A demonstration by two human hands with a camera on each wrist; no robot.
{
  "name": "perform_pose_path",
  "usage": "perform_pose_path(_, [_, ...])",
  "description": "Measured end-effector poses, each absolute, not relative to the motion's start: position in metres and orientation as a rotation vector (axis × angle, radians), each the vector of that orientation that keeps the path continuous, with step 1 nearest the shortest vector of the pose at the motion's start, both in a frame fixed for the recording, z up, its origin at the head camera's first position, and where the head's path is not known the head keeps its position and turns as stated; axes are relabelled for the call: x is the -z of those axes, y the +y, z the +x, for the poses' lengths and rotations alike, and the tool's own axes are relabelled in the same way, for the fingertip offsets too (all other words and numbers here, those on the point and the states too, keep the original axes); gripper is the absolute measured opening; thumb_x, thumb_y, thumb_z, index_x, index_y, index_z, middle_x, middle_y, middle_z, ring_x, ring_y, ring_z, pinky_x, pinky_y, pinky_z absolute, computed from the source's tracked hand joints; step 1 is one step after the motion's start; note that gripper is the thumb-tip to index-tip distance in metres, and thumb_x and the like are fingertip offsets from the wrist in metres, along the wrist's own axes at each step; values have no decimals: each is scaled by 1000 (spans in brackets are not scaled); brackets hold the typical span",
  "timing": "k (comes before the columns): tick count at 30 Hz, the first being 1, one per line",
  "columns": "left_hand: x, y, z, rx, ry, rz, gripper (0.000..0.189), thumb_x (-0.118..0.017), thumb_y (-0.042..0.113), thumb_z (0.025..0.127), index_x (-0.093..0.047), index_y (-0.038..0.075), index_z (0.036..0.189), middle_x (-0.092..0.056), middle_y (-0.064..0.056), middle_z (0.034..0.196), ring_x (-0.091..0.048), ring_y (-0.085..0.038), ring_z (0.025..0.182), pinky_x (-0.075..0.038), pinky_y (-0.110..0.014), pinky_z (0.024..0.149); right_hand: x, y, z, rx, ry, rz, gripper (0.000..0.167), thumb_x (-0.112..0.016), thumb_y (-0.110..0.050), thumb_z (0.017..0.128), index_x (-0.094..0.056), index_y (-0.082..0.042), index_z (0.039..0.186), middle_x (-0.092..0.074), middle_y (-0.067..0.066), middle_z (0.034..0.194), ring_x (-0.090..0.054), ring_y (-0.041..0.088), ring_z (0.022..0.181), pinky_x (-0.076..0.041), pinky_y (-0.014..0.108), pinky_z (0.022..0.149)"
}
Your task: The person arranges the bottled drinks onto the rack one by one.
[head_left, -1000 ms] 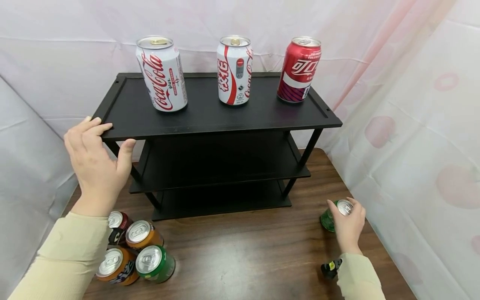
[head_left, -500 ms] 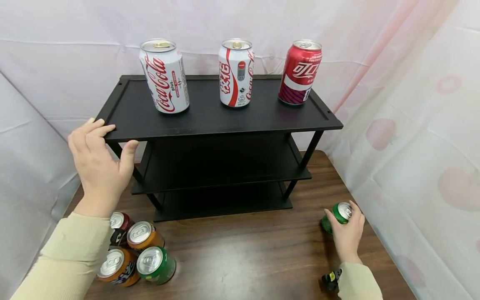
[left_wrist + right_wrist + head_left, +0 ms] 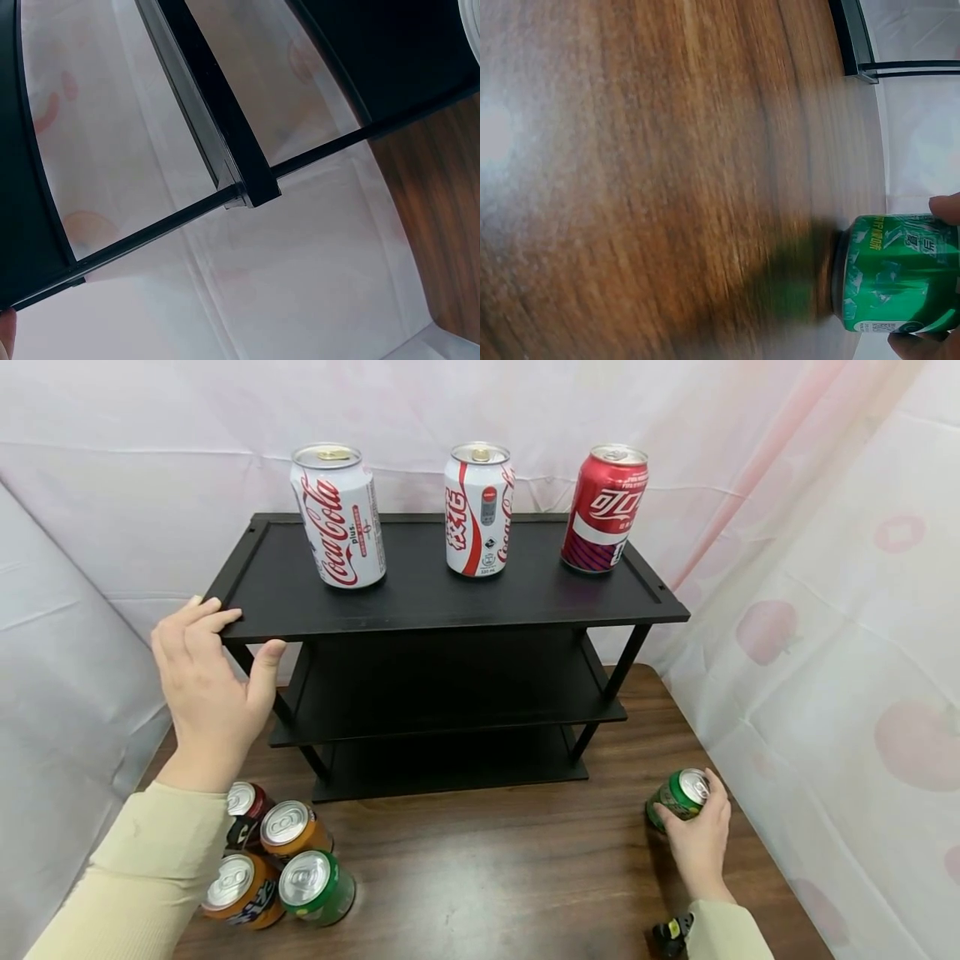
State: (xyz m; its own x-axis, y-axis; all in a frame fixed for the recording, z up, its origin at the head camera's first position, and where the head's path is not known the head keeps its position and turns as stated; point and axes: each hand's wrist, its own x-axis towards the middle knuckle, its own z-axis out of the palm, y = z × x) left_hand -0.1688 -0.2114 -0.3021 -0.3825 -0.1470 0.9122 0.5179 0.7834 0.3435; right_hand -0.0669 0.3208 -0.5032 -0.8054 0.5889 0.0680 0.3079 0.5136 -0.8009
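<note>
At the right of the table, my right hand (image 3: 701, 847) holds a green soda can (image 3: 678, 797), thumb on its left side and fingers on its far right. In the right wrist view the green can (image 3: 900, 274) has its base right at the wooden tabletop, beside a dark shadow. My left hand (image 3: 213, 685) rests at the left front corner of the black three-tier rack (image 3: 420, 610), fingertips on the top shelf and thumb below its front edge. Two white cola cans, one at left (image 3: 341, 527) and one in the middle (image 3: 477, 518), and a red cola can (image 3: 606, 514) stand upright up there.
On the table (image 3: 480, 877), left front, stand another green can (image 3: 318, 889), two orange cans (image 3: 288, 831) and a dark red can (image 3: 247, 810), partly behind my left sleeve. The rack's two lower shelves hold no cans. White curtains (image 3: 825, 652) hang behind and at both sides.
My right hand has shifted slightly around the green can, and more of its lid now shows. My left hand stays at the rack's corner; the whole head view has shifted a little.
</note>
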Motion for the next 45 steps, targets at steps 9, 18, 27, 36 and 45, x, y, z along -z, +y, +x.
perform_pose_path(9, [304,-213,-170,739,-1872,-297,78,-55,67,90,-55,-6,115,-51,-30,127,-43,-45,128,-29,-50,115,504,325,-67,-1155,-2407,-747,101,-79,-1,78,-19,-16,158,-32,29,150,-35,51,134,-31,66,105])
perform_pose_path(18, [302,-218,-167,712,-1895,-306,80,-58,66,88,-60,-8,115,-55,-30,126,-49,-44,130,-36,-49,114,504,327,-64,-1085,-2408,-759,98,-84,-8,76,-26,-16,155,-37,26,150,-40,49,132,-34,65,104])
perform_pose_path(27, [298,-224,-161,778,-1952,-303,79,-65,64,85,-65,-8,118,-56,-31,128,-50,-38,132,-38,-43,114,504,325,-61,-1070,-2400,-776,98,-86,-16,75,-29,-19,155,-40,24,150,-42,48,132,-35,64,104])
perform_pose_path(36, [287,-230,-154,775,-2009,-326,81,-63,67,85,-66,-6,118,-57,-29,129,-50,-39,131,-39,-45,112,491,318,-61,-1079,-2341,-705,97,-89,-23,73,-33,-21,153,-46,20,148,-47,45,129,-37,62,101])
perform_pose_path(45, [287,-230,-155,760,-2006,-332,81,-63,66,86,-65,-8,118,-59,-25,131,-50,-34,135,-38,-41,115,470,307,-63,-1069,-2293,-620,94,-89,-26,73,-37,-23,151,-51,14,144,-54,33,120,-45,43,91])
